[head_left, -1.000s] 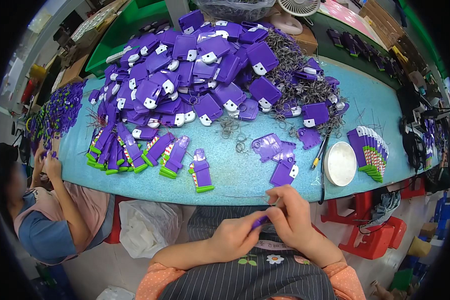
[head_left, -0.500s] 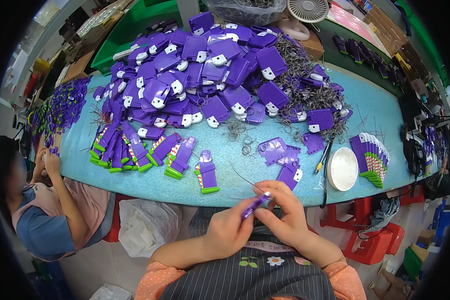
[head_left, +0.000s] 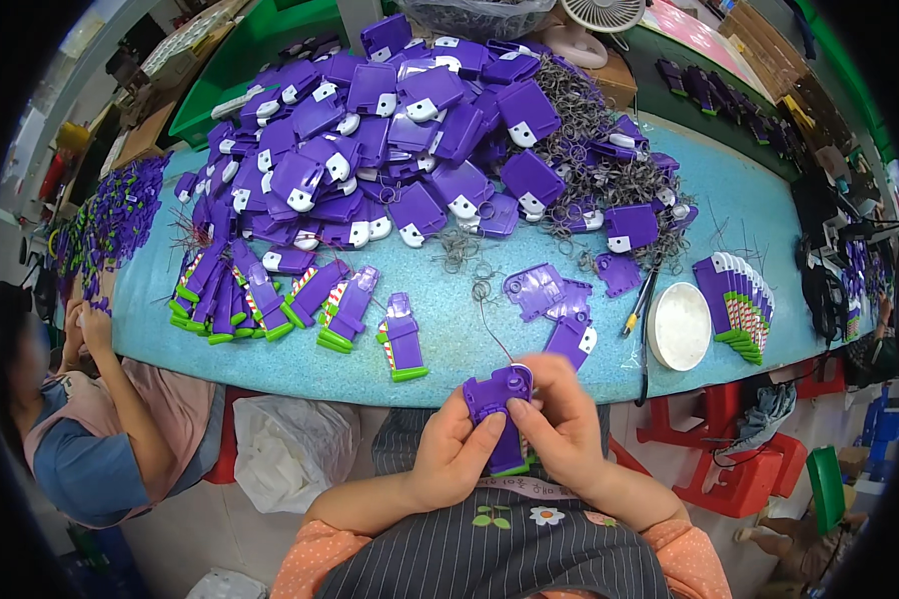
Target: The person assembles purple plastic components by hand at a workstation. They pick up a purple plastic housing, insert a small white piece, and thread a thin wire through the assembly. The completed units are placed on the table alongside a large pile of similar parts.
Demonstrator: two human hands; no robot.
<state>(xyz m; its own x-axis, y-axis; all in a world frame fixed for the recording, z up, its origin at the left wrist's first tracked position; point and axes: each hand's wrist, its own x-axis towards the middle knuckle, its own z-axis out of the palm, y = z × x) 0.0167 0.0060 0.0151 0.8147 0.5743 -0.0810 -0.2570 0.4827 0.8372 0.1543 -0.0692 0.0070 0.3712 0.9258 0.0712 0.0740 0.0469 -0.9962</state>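
Both my hands hold one purple plastic toy part (head_left: 491, 391) above the table's near edge. Its inner side faces up, and a green end shows at the bottom. My left hand (head_left: 453, 447) pinches its left side, thumb on the face. My right hand (head_left: 559, 417) grips the right side, with the thumb near a round ring-shaped feature at the top corner. A thin dark wire (head_left: 493, 334) rises from that corner. Beyond my hands lie loose purple shell pieces (head_left: 534, 292) and a purple part with green and striped trim (head_left: 402, 339).
A big heap of purple and white shells (head_left: 370, 130) covers the far middle, with coiled wires (head_left: 579, 110) beside it. To the right are a white bowl (head_left: 679, 326), a tool (head_left: 637, 309) and a fanned row of parts (head_left: 735, 309). Another person (head_left: 100, 429) works at left.
The purple part has turned from edge-on to show its inner face and green end. My hands have shifted their grip around it. The view has moved slightly.
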